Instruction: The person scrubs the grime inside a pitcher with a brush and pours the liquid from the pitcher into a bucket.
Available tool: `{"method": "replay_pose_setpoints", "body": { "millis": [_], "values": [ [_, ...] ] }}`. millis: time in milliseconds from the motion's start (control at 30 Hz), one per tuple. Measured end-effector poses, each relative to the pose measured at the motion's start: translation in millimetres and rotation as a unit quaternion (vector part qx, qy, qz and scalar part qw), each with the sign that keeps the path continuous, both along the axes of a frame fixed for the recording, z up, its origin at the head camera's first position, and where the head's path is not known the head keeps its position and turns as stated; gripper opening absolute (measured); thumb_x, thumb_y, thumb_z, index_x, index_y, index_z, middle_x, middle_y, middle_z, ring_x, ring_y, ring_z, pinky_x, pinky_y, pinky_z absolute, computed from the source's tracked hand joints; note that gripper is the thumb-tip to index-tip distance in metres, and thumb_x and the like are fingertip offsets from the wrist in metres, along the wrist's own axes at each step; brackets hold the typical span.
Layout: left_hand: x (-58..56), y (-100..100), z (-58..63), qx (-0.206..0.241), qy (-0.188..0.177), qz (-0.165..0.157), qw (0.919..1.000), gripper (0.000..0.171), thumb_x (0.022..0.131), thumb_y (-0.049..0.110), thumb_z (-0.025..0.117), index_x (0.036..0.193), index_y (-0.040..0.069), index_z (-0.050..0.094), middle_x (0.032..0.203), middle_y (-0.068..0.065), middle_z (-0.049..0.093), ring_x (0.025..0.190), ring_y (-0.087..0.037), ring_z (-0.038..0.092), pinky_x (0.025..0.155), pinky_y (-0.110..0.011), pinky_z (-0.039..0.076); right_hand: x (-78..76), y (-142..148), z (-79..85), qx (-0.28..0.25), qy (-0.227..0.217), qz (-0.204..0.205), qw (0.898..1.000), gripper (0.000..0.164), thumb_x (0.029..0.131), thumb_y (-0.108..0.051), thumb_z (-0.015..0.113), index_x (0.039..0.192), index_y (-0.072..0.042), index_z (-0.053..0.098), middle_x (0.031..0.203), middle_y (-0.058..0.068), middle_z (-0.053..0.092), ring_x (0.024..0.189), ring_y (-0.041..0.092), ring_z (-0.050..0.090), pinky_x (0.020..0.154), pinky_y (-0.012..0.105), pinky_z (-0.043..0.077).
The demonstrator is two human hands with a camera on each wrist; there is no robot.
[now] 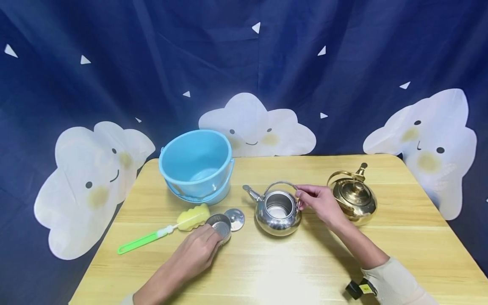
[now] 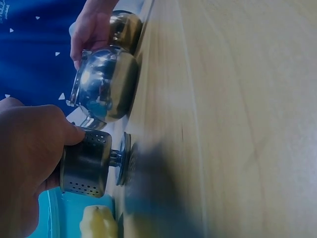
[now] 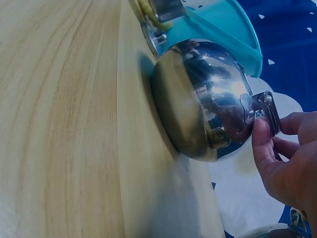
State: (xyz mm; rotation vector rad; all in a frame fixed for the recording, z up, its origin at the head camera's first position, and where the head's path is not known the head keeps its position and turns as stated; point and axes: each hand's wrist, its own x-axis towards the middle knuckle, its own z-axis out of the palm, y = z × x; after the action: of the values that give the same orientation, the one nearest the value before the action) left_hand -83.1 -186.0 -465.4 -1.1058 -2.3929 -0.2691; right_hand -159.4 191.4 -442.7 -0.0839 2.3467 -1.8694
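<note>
My left hand (image 1: pixel 198 248) grips a perforated metal tea strainer (image 2: pixel 85 163) by its rim, raised off the table beside a round metal lid (image 1: pixel 235 219) with a knob. The strainer's open top shows in the head view. My right hand (image 1: pixel 322 205) pinches the handle of a silver teapot (image 1: pixel 278 222) at its right side, thumb and fingers on the handle's base in the right wrist view. The silver teapot stands lidless on the table, its spout pointing left. A yellow sponge brush (image 1: pixel 192 217) with a green handle lies left of the strainer.
A light blue bucket (image 1: pixel 221 195) stands at the back left of the wooden table (image 1: pixel 244 271). To the right, behind my right hand, is a gold teapot (image 1: pixel 356 201) with its lid on. A dark blue curtain (image 1: pixel 244 63) hangs behind the table.
</note>
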Motion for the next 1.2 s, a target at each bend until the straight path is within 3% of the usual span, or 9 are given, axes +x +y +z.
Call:
{"method": "replay_pose_setpoints", "body": {
  "millis": [867, 1200],
  "values": [
    [1.1, 3, -11.1, 0.004, -0.018, 0.001, 0.9998, 0.011, 0.084, 0.012, 0.079, 0.087, 0.013, 0.069, 0.085, 0.002, 0.071, 0.08, -0.009, 0.064, 0.073, -0.025, 0.061, 0.6, 1, 0.1, 0.009, 0.002, 0.001, 1.0, 0.042, 0.1, -0.016, 0.068, 0.134, 0.008, 0.063, 0.107, 0.025, 0.076, 0.073, 0.009, 0.071, 0.076, 0.024, 0.064],
    [2.8, 2, -13.0, -0.017, -0.039, 0.011, 0.9991, 0.014, 0.082, 0.014, 0.081, 0.087, 0.015, 0.068, 0.086, 0.002, 0.07, 0.082, -0.009, 0.064, 0.075, -0.025, 0.062, 0.8, 1, 0.1, 0.009, 0.003, 0.002, 1.0, 0.042, 0.1, -0.016, 0.068, 0.134, 0.007, 0.063, 0.108, 0.025, 0.076, 0.073, 0.01, 0.071, 0.077, 0.023, 0.063]
  ]
}}
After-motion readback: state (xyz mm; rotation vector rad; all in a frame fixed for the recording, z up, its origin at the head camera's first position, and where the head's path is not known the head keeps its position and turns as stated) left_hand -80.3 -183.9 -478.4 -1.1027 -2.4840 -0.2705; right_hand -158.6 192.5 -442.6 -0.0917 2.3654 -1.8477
